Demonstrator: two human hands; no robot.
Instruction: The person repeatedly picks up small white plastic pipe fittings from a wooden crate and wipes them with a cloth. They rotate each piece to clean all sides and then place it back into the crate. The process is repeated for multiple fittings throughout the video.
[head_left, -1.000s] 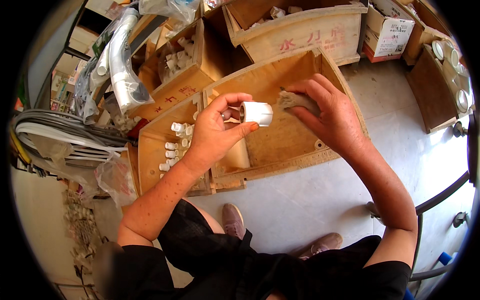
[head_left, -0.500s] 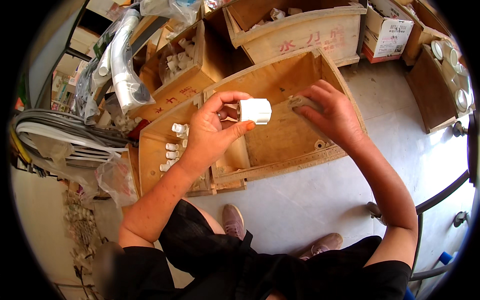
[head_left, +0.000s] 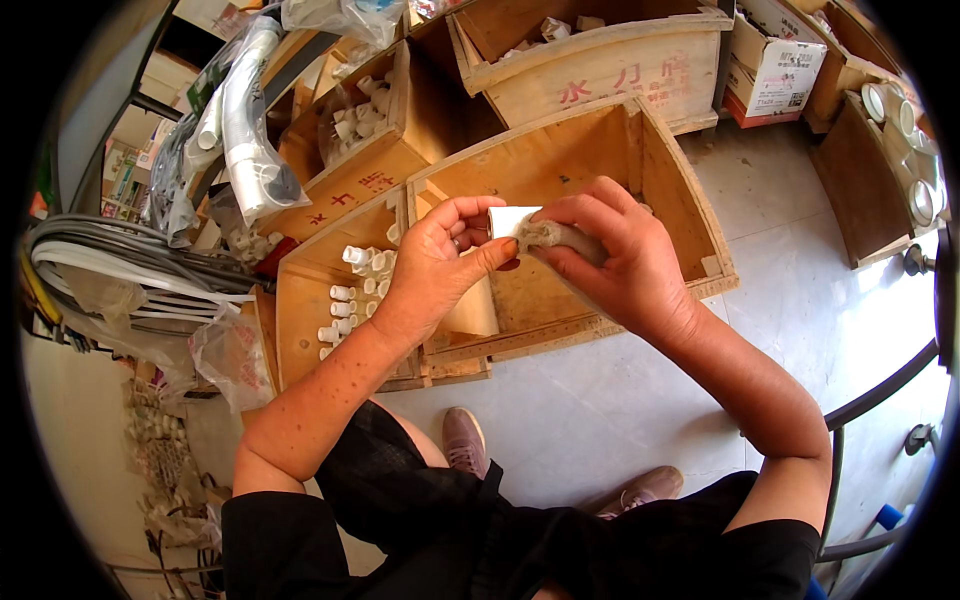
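Over the open wooden box (head_left: pixel 570 155), my left hand (head_left: pixel 430 255) holds a white plastic pipe fitting (head_left: pixel 510 221) between thumb and fingers. My right hand (head_left: pixel 635 250) is closed around a bunched, greyish-beige cloth (head_left: pixel 565 240). The front end of the cloth presses against the fitting's right side and covers part of it. Several small white pipe fittings (head_left: pixel 345 308) stand in rows in the narrower wooden compartment at the left, partly behind my left forearm.
Behind are more wooden boxes (head_left: pixel 600 75), one holding bagged white fittings (head_left: pixel 360 115). Coiled grey and white hoses (head_left: pixel 120 270) hang at the left, near plastic-wrapped pipe (head_left: pixel 248 130). A cardboard carton (head_left: pixel 780 75) and large white pipe pieces (head_left: pixel 920 190) stand at the right.
My right hand has moved left with the cloth, bringing it from apart onto the fitting. My left hand keeps hold of the fitting, nearly in place.
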